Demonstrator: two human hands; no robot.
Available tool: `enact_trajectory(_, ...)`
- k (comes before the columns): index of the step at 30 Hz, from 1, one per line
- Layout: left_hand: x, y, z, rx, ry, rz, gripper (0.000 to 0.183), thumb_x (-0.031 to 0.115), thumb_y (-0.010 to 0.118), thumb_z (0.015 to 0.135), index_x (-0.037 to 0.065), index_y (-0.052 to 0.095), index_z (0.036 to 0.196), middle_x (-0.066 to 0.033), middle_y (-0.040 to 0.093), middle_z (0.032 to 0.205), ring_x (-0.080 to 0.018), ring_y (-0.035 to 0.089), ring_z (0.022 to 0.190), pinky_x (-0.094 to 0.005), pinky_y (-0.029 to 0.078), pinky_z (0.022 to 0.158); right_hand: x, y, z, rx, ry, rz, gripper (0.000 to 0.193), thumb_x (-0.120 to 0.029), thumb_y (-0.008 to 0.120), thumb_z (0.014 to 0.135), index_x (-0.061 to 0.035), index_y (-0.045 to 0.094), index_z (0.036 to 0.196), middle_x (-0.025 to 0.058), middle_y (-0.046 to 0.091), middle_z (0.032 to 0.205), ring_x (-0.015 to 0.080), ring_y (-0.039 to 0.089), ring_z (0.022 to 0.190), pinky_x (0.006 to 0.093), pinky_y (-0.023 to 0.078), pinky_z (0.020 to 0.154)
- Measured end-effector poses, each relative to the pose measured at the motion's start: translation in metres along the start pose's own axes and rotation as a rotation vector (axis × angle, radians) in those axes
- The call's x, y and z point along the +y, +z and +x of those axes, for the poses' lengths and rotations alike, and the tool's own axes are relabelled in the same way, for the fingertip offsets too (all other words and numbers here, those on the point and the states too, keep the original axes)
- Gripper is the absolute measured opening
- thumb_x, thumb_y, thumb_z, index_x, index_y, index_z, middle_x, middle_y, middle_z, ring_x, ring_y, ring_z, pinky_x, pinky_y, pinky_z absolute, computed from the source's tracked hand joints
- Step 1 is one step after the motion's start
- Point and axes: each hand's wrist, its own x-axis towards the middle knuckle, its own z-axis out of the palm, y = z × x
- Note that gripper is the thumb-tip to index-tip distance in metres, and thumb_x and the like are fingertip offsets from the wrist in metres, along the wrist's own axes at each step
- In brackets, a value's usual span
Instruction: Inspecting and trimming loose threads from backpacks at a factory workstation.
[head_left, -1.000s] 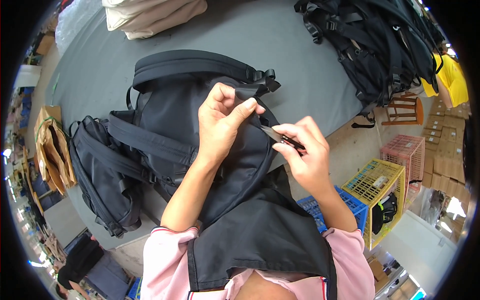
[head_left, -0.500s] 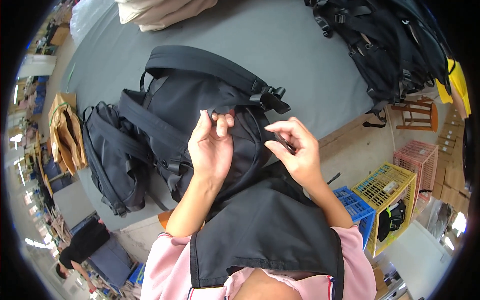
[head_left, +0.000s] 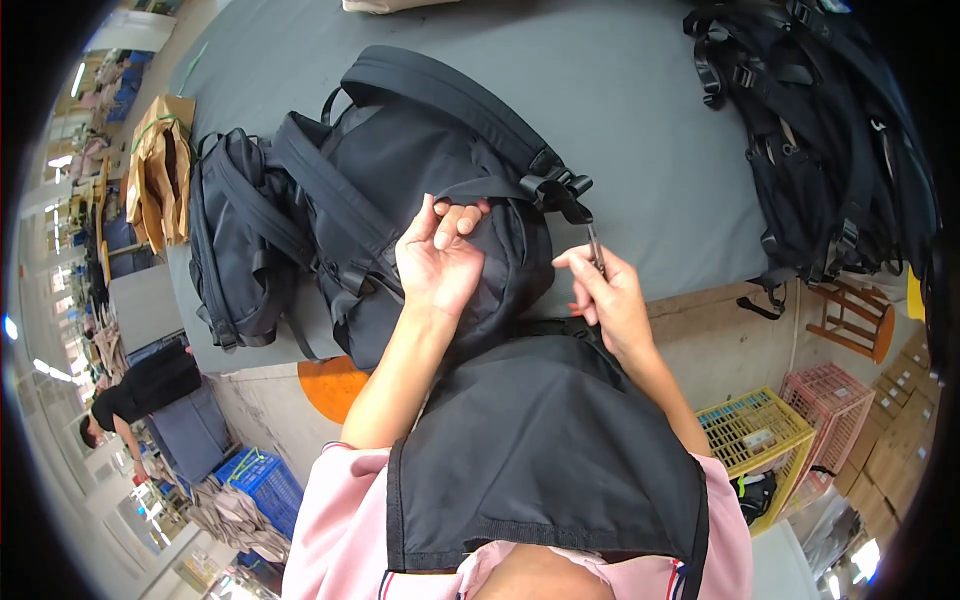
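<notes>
You're touching a strap (head_left: 482,187) on the backpack (head_left: 395,152) with your left hand (head_left: 440,262), can't tell if pinching; right hand (head_left: 614,296), apart, is clamping snips (head_left: 597,256) right of the backpack.

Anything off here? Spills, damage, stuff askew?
No spill or obvious damage around the central black backpack. One minor oddity: a black strap from the backpack pile at right dangles past the gray table's edge, unlike most straps there; it might snag.
</notes>
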Motion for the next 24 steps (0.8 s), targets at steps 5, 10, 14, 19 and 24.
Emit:
enact_trajectory(5,-0.016,-0.002,0.003,0.068,0.023,-0.028,0.024,0.019,0.046,0.095,0.006,0.05,0.076,0.0001,0.037,0.051,-0.0191,0.043,0.067,-0.0317,0.037,0.09,0.008,-0.016,0.029,-0.026,-0.005,-0.002,0.032,-0.027,0.052,0.094,0.001,0.06,0.105,0.0083,0.062,0.072,0.0056,0.045,0.042,0.0203,0.037,0.041)
enact_trajectory(10,-0.026,-0.012,0.007,0.056,0.061,-0.072,0.025,0.02,0.046,0.094,0.006,0.051,0.073,-0.0017,0.038,0.05,-0.0211,0.045,0.064,-0.0338,0.037,0.093,-0.003,-0.024,0.044,-0.044,-0.061,-0.038,0.037,-0.029,0.051,0.094,0.0001,0.055,0.116,0.0117,0.067,0.085,0.007,0.054,0.049,0.0217,0.039,0.044)
enact_trajectory(14,-0.03,-0.018,0.008,0.04,0.055,-0.152,0.025,0.018,0.045,0.095,0.005,0.052,0.075,-0.0011,0.037,0.049,-0.0182,0.04,0.06,-0.0345,0.039,0.089,-0.001,-0.035,0.054,0.084,-0.019,-0.033,0.032,-0.025,0.051,0.095,0.0014,0.058,0.11,0.0171,0.065,0.104,0.0087,0.057,0.051,0.0163,0.027,0.038)
enact_trajectory(19,-0.033,-0.011,0.008,0.071,0.079,-0.103,0.026,0.016,0.044,0.095,0.004,0.053,0.073,-0.0005,0.036,0.047,-0.0162,0.039,0.055,-0.0319,0.039,0.084,0.014,-0.058,0.061,0.112,-0.106,0.027,0.028,-0.025,0.054,0.093,-0.0024,0.051,0.109,0.0156,0.06,0.107,0.0145,0.063,0.059,0.0244,0.047,0.052)
enact_trajectory(24,-0.034,-0.009,0.011,0.084,0.057,-0.026,0.028,0.019,0.048,0.093,0.005,0.053,0.069,-0.001,0.037,0.046,-0.017,0.039,0.055,-0.034,0.04,0.083,0.006,-0.059,0.083,0.017,0.084,0.271,0.035,-0.023,0.061,0.089,-0.0012,0.043,0.109,0.0116,0.056,0.098,0.0118,0.058,0.053,0.0183,0.03,0.036)
